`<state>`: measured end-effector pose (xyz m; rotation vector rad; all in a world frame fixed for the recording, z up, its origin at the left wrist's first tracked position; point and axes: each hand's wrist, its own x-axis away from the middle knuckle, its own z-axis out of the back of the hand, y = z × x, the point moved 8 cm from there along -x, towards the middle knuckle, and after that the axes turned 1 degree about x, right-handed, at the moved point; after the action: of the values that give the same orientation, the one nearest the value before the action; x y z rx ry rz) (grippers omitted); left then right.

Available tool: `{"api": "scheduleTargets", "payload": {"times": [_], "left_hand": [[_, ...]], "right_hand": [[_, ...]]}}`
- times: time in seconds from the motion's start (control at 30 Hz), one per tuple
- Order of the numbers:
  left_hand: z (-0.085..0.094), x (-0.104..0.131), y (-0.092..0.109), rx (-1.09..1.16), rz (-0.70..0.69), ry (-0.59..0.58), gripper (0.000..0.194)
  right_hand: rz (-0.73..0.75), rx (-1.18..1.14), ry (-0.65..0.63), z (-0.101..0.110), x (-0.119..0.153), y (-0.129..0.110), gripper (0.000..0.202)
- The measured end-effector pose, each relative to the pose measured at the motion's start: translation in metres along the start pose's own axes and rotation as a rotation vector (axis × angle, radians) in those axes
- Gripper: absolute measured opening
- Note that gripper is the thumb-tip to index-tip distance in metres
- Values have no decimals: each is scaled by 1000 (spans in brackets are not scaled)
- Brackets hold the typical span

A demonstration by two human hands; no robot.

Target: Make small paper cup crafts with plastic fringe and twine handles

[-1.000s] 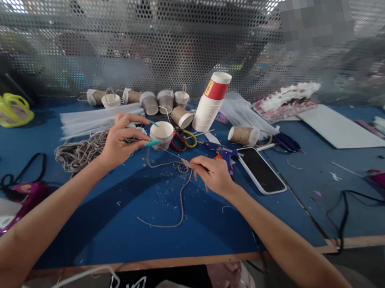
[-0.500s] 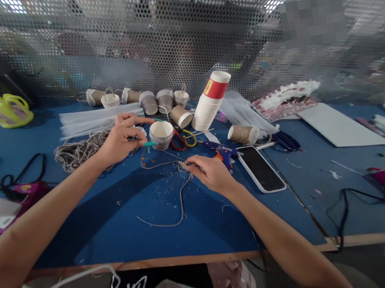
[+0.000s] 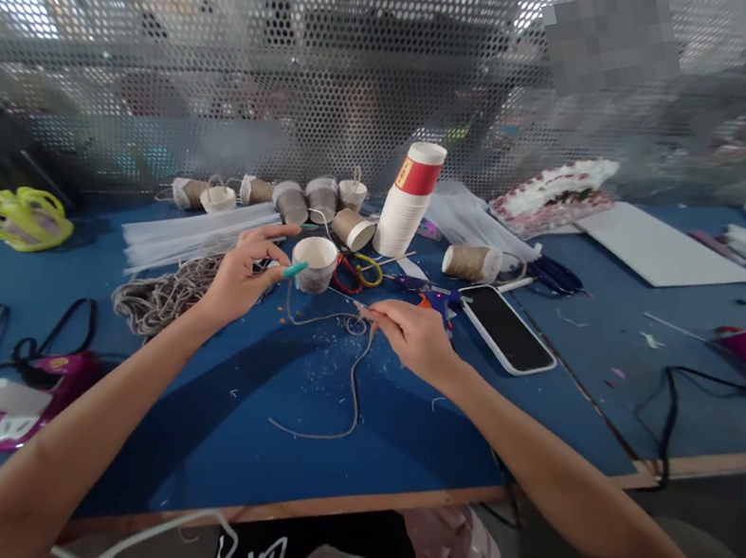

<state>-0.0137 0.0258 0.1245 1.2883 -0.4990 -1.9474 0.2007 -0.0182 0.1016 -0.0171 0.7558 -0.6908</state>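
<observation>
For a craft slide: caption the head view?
Left hand beside a cup, right hand pinching cord, over a blue table.

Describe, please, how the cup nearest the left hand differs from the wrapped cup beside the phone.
The cup nearest the left hand stands upright, while the wrapped cup beside the phone lies on its side. The upright cup looks greyish-white outside; the wrapped cup is mostly brown. Both rest on the blue table.
</observation>
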Motion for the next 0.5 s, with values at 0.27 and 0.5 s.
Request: {"api": "scheduleTargets", "payload": {"times": [0.27, 0.5], "left_hand": [[-18, 4, -7, 306, 87, -69, 24], [-14, 4, -9, 243, 145, -70, 32]], "right_hand": [[-146, -113, -24, 0, -1, 7, 25], [-217, -75, 63, 8, 1, 9, 21]]}}
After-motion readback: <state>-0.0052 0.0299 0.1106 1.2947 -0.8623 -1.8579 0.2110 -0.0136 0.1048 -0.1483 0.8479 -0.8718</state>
